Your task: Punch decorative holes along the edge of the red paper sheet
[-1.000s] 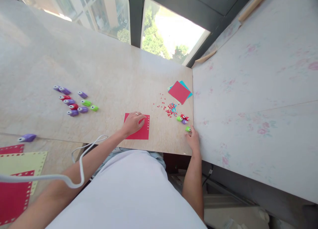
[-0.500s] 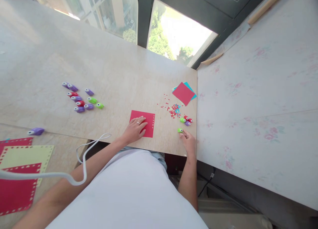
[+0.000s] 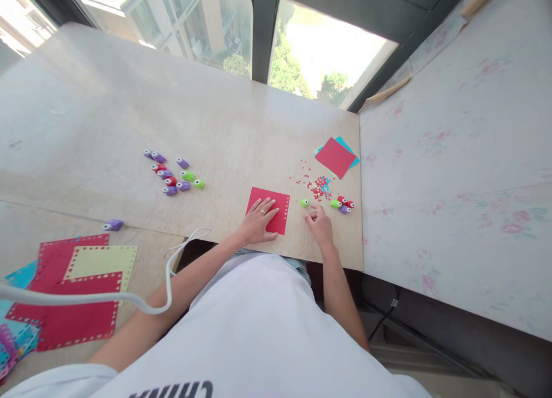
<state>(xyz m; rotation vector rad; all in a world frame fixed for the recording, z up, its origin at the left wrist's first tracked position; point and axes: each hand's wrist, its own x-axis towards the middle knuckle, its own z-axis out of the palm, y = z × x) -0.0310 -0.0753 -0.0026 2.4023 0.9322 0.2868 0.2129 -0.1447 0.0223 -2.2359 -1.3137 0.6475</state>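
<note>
My left hand lies flat with spread fingers on a red paper sheet that has a row of small punched holes along its right edge. Just right of that sheet, a small green craft punch with a round white top stands on the table. My right hand is slightly below and right of this punch, a small gap between them. Its fingers are loosely bent and hold nothing visible.
Red and blue paper bits lie scattered beyond my right hand, beside a cluster of craft punches and stacked paper squares. More punches stand at left. Punched sheets and a white cable are at lower left.
The green punch has moved left, closer to the red sheet, and my right hand has let go of it. My left hand stays on the sheet. The camera view has shifted left.
</note>
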